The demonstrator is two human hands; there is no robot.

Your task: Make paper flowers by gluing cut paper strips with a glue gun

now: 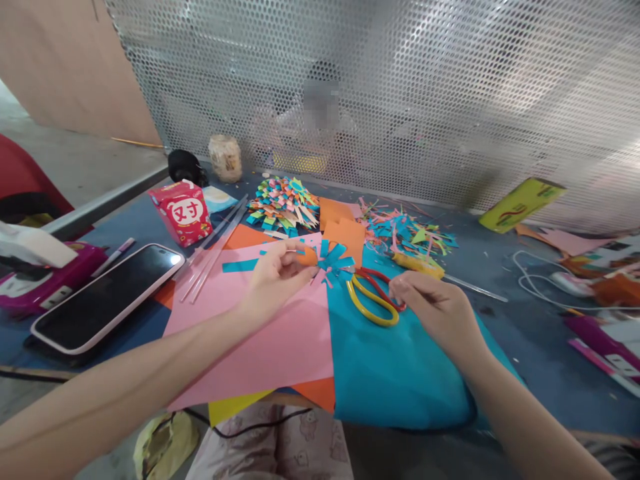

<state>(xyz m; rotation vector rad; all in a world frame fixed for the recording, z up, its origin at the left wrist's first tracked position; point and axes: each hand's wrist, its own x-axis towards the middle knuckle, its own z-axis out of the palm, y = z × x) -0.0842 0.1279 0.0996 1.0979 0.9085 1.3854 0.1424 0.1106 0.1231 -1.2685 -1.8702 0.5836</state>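
Observation:
My left hand (283, 273) is closed in a pinch over the pink sheet (250, 347); what lies between its fingertips is too small to name. Just right of those fingertips are blue cut paper strips (336, 257), fanned out. Scissors with red and yellow handles (373, 303) lie over the blue sheet (395, 373), their blades toward the strips. The fingers of my right hand (435, 300) are closed at the red handle. Orange paper pieces (345, 233) are behind the strips. A longer blue strip (240, 265) rests left of my left hand.
A phone (107, 300), clear sticks (213, 257) and a red-pink box (183, 212) are on the left. Colourful fringed paper (283, 203) and paper scraps (410, 230) lie behind. A yellow-green box (523, 203) stands right, near the perforated screen (450, 87).

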